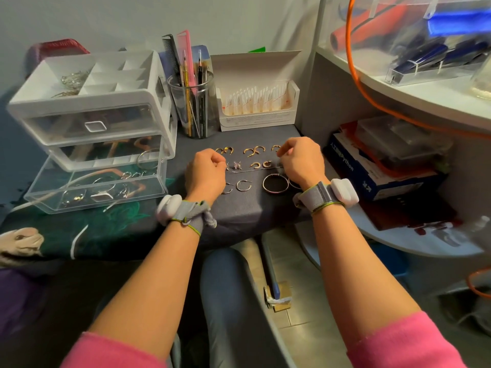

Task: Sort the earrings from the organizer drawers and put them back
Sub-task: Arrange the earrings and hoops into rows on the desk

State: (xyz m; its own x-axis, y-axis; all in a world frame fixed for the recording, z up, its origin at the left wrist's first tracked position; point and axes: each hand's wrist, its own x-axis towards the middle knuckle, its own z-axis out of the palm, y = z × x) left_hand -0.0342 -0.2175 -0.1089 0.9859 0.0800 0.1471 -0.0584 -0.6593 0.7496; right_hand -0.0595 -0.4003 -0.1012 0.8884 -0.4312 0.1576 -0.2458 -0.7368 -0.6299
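Earrings lie in rows on the dark cloth [252, 208]: gold hoops [253, 151] at the back, butterfly studs [236, 164] and small gold pieces [261, 164] in the middle, silver hoops [244, 185] and a large hoop [275, 183] in front. A thin silver chain earring [255, 169] stretches across the middle row. My left hand [204, 173] pinches its left end and my right hand [300, 160] pinches its right end. The white organizer [90, 120] stands at the left. Its bottom clear drawer [98, 187] is pulled out with several silver pieces inside.
Right behind the earrings stand a clear cup of pencils and combs [195, 107] and an open white box of vials [257, 102]. A blue book [372, 176] and clutter lie on the low shelf at the right. An orange cable [366, 83] hangs there.
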